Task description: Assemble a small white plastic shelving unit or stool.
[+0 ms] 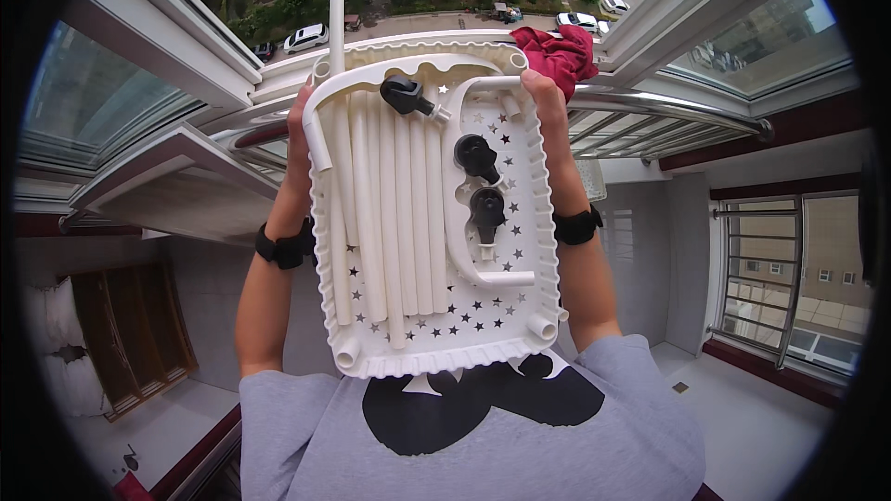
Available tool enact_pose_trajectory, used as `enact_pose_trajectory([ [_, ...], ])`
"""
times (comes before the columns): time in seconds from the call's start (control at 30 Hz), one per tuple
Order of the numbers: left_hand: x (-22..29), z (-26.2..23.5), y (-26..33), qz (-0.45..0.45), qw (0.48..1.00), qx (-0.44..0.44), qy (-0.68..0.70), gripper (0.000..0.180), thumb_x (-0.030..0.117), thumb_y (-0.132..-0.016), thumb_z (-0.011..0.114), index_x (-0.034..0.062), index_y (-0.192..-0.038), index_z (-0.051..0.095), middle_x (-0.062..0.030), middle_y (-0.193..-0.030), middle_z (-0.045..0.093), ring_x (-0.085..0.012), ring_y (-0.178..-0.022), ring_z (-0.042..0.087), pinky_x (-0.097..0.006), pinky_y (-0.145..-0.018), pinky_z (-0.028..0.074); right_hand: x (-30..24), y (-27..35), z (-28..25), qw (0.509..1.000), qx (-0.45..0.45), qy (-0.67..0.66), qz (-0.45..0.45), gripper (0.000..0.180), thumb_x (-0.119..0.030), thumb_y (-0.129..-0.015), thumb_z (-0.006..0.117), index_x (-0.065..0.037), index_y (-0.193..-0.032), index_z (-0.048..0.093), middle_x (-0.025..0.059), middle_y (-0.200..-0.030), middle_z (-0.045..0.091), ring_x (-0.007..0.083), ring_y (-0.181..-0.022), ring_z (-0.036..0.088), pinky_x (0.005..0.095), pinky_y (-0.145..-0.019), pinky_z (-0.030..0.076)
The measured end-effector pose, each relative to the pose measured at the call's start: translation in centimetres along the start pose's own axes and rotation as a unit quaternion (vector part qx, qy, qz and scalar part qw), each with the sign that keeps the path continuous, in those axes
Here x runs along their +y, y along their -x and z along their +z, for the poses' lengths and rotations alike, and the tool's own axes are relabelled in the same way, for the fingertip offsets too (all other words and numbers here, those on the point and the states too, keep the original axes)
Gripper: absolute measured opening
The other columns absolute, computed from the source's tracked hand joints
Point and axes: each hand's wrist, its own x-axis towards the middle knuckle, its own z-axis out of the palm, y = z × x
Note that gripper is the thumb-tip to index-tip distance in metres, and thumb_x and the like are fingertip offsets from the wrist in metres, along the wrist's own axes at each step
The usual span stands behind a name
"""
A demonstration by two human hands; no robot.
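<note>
Between my two hands is a white plastic shelf tray (422,366) with a scalloped rim and star-shaped holes. My left hand (299,134) grips its far left side, and my right hand (548,111) grips the far right, thumb over the rim. Several white tubes (387,213) lie lengthwise in the tray's left half. One more tube (337,28) sticks out past the far left corner. Two curved white pieces, one along the far side (408,65) and one on the right (455,232), lie around three black caster wheels (477,158).
A red cloth (560,57) is bunched on the window ledge beyond my right hand. Metal railings (640,125) run along the window, with a folded-in window sash (158,181) at left. Far below outside are parked cars and trees. A barred window (761,264) is at right.
</note>
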Motion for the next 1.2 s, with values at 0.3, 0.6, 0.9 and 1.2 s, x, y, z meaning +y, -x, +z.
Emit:
enact_pose_trajectory([
  [0.3, 0.7, 2.0, 0.4, 0.085, 0.995, 0.046, -0.017, 0.058, 0.058, -0.097, 0.031, 0.0060, -0.112, 0.051, -0.0014, -0.088, 0.050, -0.0063, -0.079, 0.048, -0.023, -0.073, 0.041, -1.8, 1.6, 4.2, 0.993, 0.022, -0.062, 0.094, 0.036, -0.040, -0.085, 0.054, -0.006, -0.097, 0.054, 0.0034, -0.081, 0.052, 0.0121, -0.071, 0.051, 0.0270, -0.064, 0.045],
  [0.6, 1.2, -2.8, -1.9, 0.140, 0.977, -0.027, -0.158, 0.060, 0.054, -0.100, 0.027, 0.0051, -0.127, 0.048, -0.0054, -0.097, 0.061, -0.0156, -0.101, 0.058, -0.032, -0.099, 0.040, -4.5, -1.3, -1.3, 0.989, 0.143, -0.027, -0.018, 0.038, -0.036, -0.088, 0.048, -0.004, -0.107, 0.055, 0.0100, -0.095, 0.059, 0.0136, -0.078, 0.059, 0.0274, -0.073, 0.051],
  [0.9, 5.7, -13.8, 2.2, 0.029, 0.839, -0.023, -0.543, 0.034, 0.033, -0.099, 0.047, 0.0015, -0.108, 0.056, -0.0016, -0.086, 0.057, -0.0111, -0.081, 0.055, -0.026, -0.079, 0.046, -2.4, -1.4, 0.3, 0.992, 0.121, -0.035, 0.003, 0.036, -0.032, -0.092, 0.047, -0.002, -0.112, 0.054, 0.0111, -0.101, 0.059, 0.0133, -0.083, 0.060, 0.0268, -0.079, 0.051],
  [1.2, -0.5, -1.3, 1.2, 0.088, 0.995, 0.008, -0.051, 0.079, 0.063, -0.096, 0.018, 0.0015, -0.143, 0.032, -0.0162, -0.140, 0.043, -0.0243, -0.136, 0.033, -0.039, -0.116, 0.015, -0.4, 0.4, 2.1, 0.995, 0.083, -0.046, 0.028, 0.038, -0.034, -0.091, 0.048, -0.003, -0.112, 0.055, 0.0097, -0.098, 0.060, 0.0132, -0.083, 0.060, 0.0264, -0.079, 0.050],
])
